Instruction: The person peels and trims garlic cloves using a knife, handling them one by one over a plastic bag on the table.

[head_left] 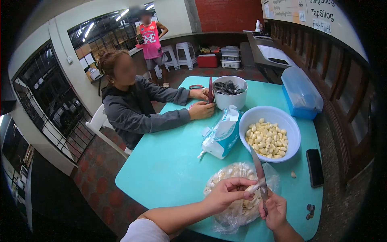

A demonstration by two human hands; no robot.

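My left hand [227, 195] pinches a garlic clove [252, 188] between thumb and fingertips. In my right hand [276, 209] is a knife [259, 169], its blade pointing up and away and lying against the clove. Both hands are over a clear plastic bag [225, 175] filled with garlic that looks unpeeled. Just beyond the knife tip stands a pale lavender bowl [296, 135] holding many peeled cloves [266, 137]. One loose clove [293, 174] lies on the table right of the bag.
On the turquoise table [161, 169] are a tissue pack [221, 135], a white bucket of dark utensils [230, 99], a blue lidded box [302, 92], a phone [314, 167] and several coins [310, 210]. A seated person [141, 105] holds a red phone opposite; another person [150, 38] stands behind.
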